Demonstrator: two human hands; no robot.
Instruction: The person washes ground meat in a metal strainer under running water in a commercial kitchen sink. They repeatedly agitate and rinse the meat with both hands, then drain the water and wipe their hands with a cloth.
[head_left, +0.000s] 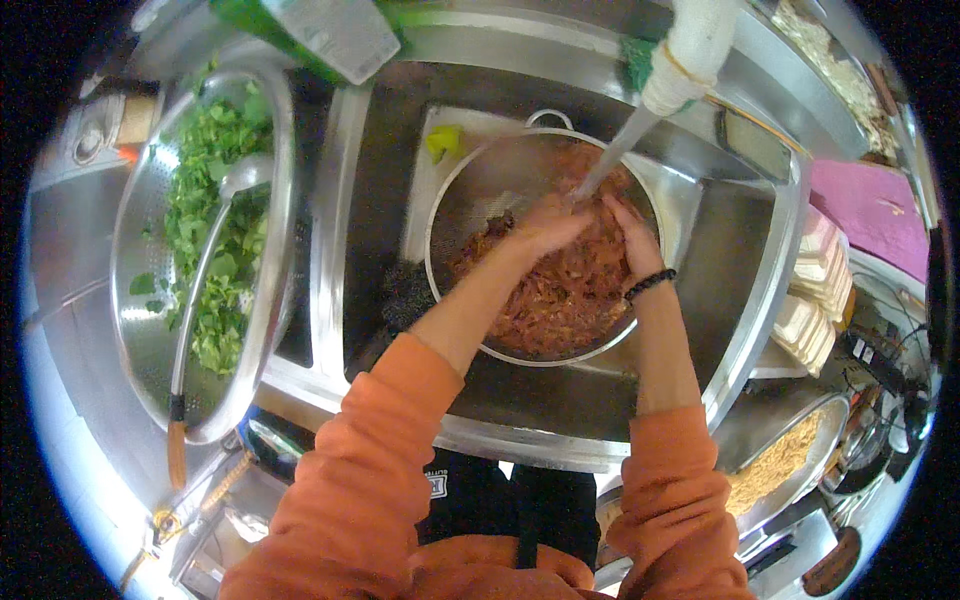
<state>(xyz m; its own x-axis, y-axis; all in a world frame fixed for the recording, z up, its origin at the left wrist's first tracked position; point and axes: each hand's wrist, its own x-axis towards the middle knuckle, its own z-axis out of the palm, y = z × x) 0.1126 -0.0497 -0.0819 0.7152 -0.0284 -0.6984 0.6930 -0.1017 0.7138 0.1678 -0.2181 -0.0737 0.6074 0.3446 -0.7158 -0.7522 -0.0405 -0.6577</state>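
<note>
A round mesh strainer (433, 259) sits in a steel sink (675, 375), holding reddish-brown shredded food (555, 315) that looks like meat. Water (619, 146) runs from a cloth-wrapped spout (675, 79) down between my hands. My left hand (555, 225), blurred, is in the strainer over the food, fingers pointing right. My right hand (630, 232), with a dark beaded bracelet (650, 285) at its wrist, reaches into the food at the strainer's right side. Fingertips of both hands are partly hidden by water and food, so their grip is unclear.
Left of the sink stands a steel colander (281, 300) with leafy greens (217, 285) and a long-handled ladle (202, 277). A yellow-green piece (444, 141) and a dark scrubber (409, 296) lie beside the strainer. At right are stacked foam trays (814, 277) and a bowl of yellowish crumbs (780, 465).
</note>
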